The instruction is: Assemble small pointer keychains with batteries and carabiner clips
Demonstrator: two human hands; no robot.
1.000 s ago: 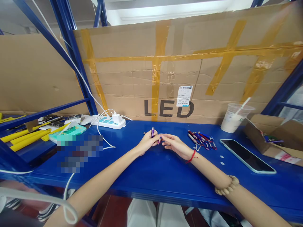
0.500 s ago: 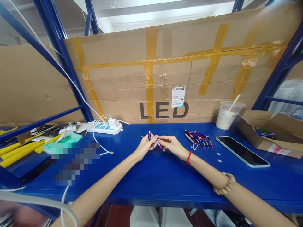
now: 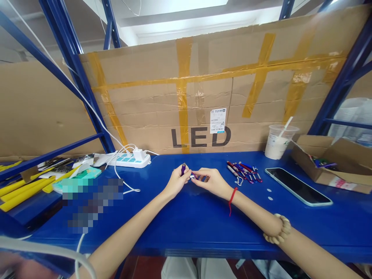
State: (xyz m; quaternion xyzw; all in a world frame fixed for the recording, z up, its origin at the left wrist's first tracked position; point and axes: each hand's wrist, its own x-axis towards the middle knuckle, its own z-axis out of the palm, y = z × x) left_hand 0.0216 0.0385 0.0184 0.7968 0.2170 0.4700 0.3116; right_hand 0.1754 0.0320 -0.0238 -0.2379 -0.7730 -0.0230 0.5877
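Over the middle of the blue table, my left hand (image 3: 176, 183) is closed around a short purple metal tube (image 3: 183, 169), its dark end sticking up past the thumb. My right hand (image 3: 214, 182) meets it fingertip to fingertip, pinching a shiny purple-and-silver piece (image 3: 193, 176). Fingers hide whether the two pieces are joined. To the right lies a pile of slim metal keychain torches (image 3: 244, 171) in red, blue, purple and silver, several with carabiner clips.
Right of the pile are a phone (image 3: 298, 186), a drink cup with a straw (image 3: 277, 143) and an open cardboard box (image 3: 325, 176). A white power strip (image 3: 130, 159) with cables stands at back left, yellow tubes (image 3: 27, 188) beyond. A large carton (image 3: 145, 112) walls the back.
My right hand has turned slightly, and the piece in its fingertips now lies flatter and closer to the left hand. The purple tube stays in my left hand. The view has shifted slightly.
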